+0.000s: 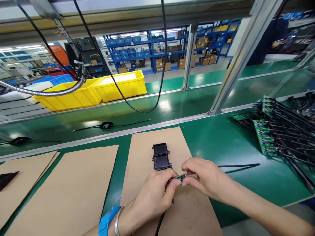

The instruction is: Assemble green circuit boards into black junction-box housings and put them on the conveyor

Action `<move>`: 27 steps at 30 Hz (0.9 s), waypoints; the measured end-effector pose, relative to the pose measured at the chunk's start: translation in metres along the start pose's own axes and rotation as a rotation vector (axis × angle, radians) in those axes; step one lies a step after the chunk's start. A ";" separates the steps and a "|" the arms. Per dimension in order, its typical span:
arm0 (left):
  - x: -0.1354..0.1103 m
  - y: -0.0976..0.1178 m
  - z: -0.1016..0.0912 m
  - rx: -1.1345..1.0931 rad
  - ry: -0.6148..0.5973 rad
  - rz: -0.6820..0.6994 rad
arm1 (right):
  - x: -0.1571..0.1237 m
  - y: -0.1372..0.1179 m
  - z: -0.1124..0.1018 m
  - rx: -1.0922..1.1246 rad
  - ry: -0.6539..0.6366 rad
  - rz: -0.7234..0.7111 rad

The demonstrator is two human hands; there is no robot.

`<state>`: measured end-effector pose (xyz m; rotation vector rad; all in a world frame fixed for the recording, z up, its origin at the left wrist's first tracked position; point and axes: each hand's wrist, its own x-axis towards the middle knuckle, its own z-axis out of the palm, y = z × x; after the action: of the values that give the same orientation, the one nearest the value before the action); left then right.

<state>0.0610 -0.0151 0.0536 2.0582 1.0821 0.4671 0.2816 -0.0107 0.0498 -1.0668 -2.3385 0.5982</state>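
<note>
Above a cardboard sheet [140, 147], my left hand [157, 188] pinches a small green circuit board [180, 177] between thumb and fingers. My right hand [206, 177] is closed at the board's right end, gripping thin wires [190, 173] there. A black cable [238, 166] runs out to the right behind that hand. Another black cable [160, 224] hangs down below my left hand. Just beyond the hands lie open black plastic housings [161, 155] on the cardboard; the nearest part is partly hidden by my left hand.
Circuit boards with cables [265, 137] are heaped at the right. Two more cardboard sheets [81, 183] lie left. Past a metal rail [128, 130] rests a cabled black box [106, 125]. Yellow bins [120, 86] stand farther back. A cable loop [161, 88] hangs ahead, beside metal posts [241, 62].
</note>
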 end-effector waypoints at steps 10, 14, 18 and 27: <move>0.006 -0.031 -0.005 -0.198 0.088 -0.234 | 0.038 -0.038 0.054 -0.589 -0.168 -0.063; -0.002 -0.046 -0.012 -0.592 -0.139 -0.324 | 0.044 -0.027 0.036 -0.540 -0.158 -0.251; -0.016 -0.053 -0.022 -0.941 -0.326 -0.481 | 0.053 -0.009 0.026 -0.410 -0.263 -0.236; -0.021 -0.074 -0.023 -0.011 0.015 -0.149 | 0.054 0.017 0.044 -0.390 -0.364 -0.073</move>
<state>-0.0051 0.0051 0.0134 1.9504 1.2287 0.4137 0.2335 0.0336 0.0198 -1.1030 -2.8838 0.3343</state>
